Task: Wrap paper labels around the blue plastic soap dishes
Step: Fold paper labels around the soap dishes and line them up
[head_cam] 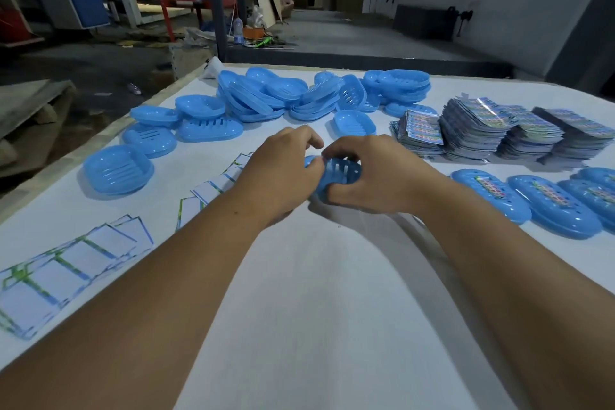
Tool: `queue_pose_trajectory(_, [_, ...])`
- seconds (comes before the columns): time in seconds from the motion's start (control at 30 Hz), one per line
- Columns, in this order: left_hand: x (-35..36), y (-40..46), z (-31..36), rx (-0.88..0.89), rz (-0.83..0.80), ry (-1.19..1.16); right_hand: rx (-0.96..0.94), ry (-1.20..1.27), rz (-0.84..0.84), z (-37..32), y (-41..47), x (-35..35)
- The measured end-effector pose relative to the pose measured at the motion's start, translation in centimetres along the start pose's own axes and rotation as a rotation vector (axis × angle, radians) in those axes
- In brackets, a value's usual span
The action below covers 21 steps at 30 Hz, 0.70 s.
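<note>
A blue slotted soap dish (339, 173) sits between both hands just above the white table (319, 293), in the middle of the view. My left hand (279, 173) grips its left end, fingers curled over the top. My right hand (376, 173) grips its right side, thumb underneath. Whether a label is on this dish is hidden by the hands. Paper labels, white side up, lie fanned out at the left (66, 266) and behind my left hand (216, 186).
A pile of loose blue dishes (283, 93) covers the far side, with single dishes (118, 170) at the left. Stacks of printed labels (482, 130) stand at the right. Labelled dishes (489, 196) lie in a row near the right edge.
</note>
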State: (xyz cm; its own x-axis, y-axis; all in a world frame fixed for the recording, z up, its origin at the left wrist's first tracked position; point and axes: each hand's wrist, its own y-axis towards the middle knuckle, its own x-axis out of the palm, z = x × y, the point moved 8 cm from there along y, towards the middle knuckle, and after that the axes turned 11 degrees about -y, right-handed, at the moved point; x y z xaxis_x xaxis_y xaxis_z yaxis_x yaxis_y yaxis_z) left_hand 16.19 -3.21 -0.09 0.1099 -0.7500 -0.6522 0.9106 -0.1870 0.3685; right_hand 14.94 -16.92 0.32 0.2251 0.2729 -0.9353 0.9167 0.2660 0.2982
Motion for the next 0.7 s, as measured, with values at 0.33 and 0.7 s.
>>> queue_pose_trajectory(0.33, [0.9, 0.2, 0.0, 0.005, -0.080, 0.044, 0.117, 0.053, 0.021, 2.5, 0.6, -0.7])
queue_pose_trajectory(0.7, [1.2, 0.2, 0.0, 0.000, -0.098, 0.081, 0.574, -0.240, 0.101, 12.5, -0.1, -2.6])
